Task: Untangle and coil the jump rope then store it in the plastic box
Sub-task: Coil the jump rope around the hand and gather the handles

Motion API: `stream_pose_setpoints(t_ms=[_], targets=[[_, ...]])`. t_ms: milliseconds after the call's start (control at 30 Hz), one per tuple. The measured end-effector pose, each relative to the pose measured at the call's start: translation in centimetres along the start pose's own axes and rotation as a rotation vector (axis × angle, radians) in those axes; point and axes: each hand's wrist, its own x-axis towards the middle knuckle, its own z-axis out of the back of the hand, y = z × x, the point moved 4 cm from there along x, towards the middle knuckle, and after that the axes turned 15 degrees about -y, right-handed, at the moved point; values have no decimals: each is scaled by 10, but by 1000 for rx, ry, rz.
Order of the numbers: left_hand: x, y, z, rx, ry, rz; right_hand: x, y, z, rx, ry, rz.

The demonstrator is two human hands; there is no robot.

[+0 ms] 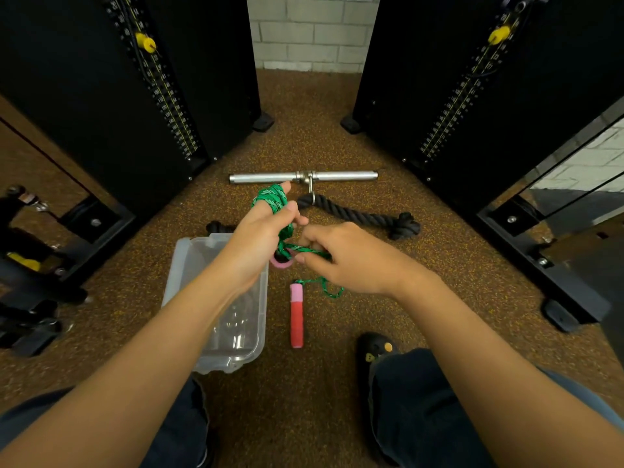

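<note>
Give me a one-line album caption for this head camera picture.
Left hand holds green rope coiled round its fingers, right hand feeds it; plastic box waits below.

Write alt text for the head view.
Both hands wind a green jump rope: left hand holds the coil around its fingers, right hand pinches the strand. One red-pink handle lies on the floor beside an empty clear plastic box.

I see my left hand (261,228) wrapped in green jump rope (271,197) coils; my right hand (344,256) pinches a strand. One red handle (296,315) lies on the floor (439,298) beside the plastic box (189,261).
</note>
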Motion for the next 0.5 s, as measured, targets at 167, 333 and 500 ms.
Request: stream_pose_setpoints(t_ms=[167,333,500], targets=[[-6,7,-8,347,77,-114,1,0,7,16,-63,41],[-15,4,-15,527,314,-149,1,-8,25,66,-161,24],[-9,-3,-7,376,278,-125,-1,-17,34,311,-145,-115]])
